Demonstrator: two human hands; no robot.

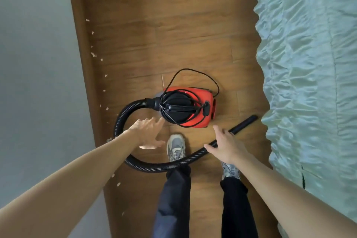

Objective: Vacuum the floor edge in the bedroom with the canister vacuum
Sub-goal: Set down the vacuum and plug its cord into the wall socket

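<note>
Down on the wooden floor [154, 25], between the wall and the bed, sits the canister vacuum [201, 110], a red body with a black round top. It's the only container-ish thing around, and it's closed up so I can't see what's inside. Its black cord [193, 72] is wrapped around the top, with 1 loose loop sticking out on the far side.

The black hose [119, 127] comes off the left of the canister, curls toward the wall, swings back across in front of the left shoe and runs under the right hand. The nozzle [249, 119] at its end lies on the floor, right up against the edge of the bed [309, 83], which has a pale teal quilted cover.

Now the 2 hands:
- The left hand [146, 133] is wide open with fingers spread and straight, holding nothing. Its fingertips are just beside the black top of the canister; can't tell if they actually touch it.
- The right hand [226, 145] is spread open too, laid across the hose where the ribbed part meets the smooth tube. The fingers look fairly straight rather than wrapped around it, and I can't tell if the palm is in contact.

Along the floor edge on the left, small pale scraps [93, 54] are scattered in a line next to the brown skirting board [81, 44], below a grey wall [38, 63]. The vacuum is well apart from them, nearer the bed side.

Grey sneakers [175, 148] and dark trousers [173, 199] show at the bottom, with the hose crossing over the left foot.
</note>
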